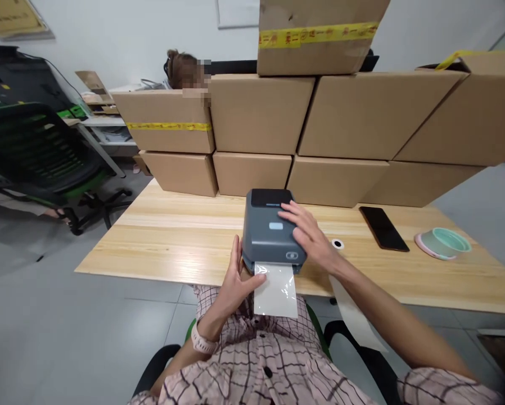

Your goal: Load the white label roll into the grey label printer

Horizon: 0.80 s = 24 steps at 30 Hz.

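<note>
A dark grey-blue label printer (266, 233) sits near the front edge of the wooden table. From its front slot a shiny white label sheet (275, 295) hangs down past the edge. My right hand (309, 233) rests on the printer's top and right side, fingers spread. My left hand (239, 278) is at the printer's front left corner, its fingers stretched up along the side and its thumb lying over the label's left edge. Beneath my right forearm, a strip of white paper (351, 312) hangs off the table near a small white roll with a dark centre (338, 244).
Stacked cardboard boxes (252, 112) wall off the table's (172, 242) back. On the right lie a black phone (384, 228) and a mint-green round container (446, 243). A green-and-black office chair (37, 152) stands left. Behind the boxes, another person's head (184, 70) shows.
</note>
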Available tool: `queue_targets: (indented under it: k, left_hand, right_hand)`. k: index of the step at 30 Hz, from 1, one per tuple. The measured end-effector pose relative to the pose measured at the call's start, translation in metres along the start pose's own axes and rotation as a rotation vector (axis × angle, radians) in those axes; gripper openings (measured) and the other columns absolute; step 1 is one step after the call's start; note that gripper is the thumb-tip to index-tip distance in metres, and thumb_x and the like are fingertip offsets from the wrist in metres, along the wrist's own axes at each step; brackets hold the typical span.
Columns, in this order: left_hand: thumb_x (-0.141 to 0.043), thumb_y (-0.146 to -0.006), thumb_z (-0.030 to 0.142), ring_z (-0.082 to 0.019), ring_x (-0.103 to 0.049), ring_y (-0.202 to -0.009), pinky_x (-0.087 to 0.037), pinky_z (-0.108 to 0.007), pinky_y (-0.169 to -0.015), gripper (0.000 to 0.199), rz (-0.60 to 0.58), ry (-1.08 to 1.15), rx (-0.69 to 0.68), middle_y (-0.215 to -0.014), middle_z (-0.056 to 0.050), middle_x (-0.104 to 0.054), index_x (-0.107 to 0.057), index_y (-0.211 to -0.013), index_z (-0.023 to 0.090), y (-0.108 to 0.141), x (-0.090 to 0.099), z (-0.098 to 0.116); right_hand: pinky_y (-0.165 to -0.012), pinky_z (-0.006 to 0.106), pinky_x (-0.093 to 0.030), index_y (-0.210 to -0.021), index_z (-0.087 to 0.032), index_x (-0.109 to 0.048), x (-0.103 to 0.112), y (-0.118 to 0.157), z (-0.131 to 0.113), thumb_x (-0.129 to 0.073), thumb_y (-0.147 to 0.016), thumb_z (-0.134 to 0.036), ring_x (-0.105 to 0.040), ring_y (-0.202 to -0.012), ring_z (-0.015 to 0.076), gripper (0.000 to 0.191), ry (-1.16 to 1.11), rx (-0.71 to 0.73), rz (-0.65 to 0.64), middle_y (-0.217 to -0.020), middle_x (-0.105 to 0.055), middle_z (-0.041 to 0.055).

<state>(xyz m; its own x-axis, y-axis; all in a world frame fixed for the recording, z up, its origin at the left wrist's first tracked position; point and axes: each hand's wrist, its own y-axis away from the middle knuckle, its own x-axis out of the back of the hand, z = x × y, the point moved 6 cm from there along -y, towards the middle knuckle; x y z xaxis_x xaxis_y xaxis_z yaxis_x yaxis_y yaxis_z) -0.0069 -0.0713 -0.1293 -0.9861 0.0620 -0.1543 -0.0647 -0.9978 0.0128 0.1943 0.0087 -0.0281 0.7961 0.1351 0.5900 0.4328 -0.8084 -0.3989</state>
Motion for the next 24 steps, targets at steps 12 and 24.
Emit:
queue_targets:
  k: [12,24]
  left_hand:
    - [-0.068,-0.09,0.059,-0.035,-0.027,-0.16,-0.031,-0.048,-0.128,0.107,0.129,0.023,0.056,-0.174,-0.013,-0.024,-0.001,-0.168,0.028,-0.028,-0.007,0.006]
    - [-0.082,-0.079,0.055,-0.033,-0.048,-0.146,-0.041,-0.049,-0.119,0.098,0.173,-0.007,-0.008,-0.161,-0.016,-0.045,-0.031,-0.158,0.03,-0.01,0.001,0.02]
  right_hand:
    - [-0.129,0.066,-0.017,-0.16,-0.048,-0.029,-0.028,0.038,0.018,-0.033,-0.109,-0.044,-0.008,-0.164,0.0287,0.052,0.15,0.081,-0.099,-0.176,-0.019,-0.0045]
    - [-0.128,0.068,-0.016,-0.16,-0.05,-0.028,-0.029,0.04,0.02,-0.029,-0.111,-0.047,-0.015,-0.163,0.0273,0.05,0.213,0.114,-0.052,-0.175,-0.022,-0.0049]
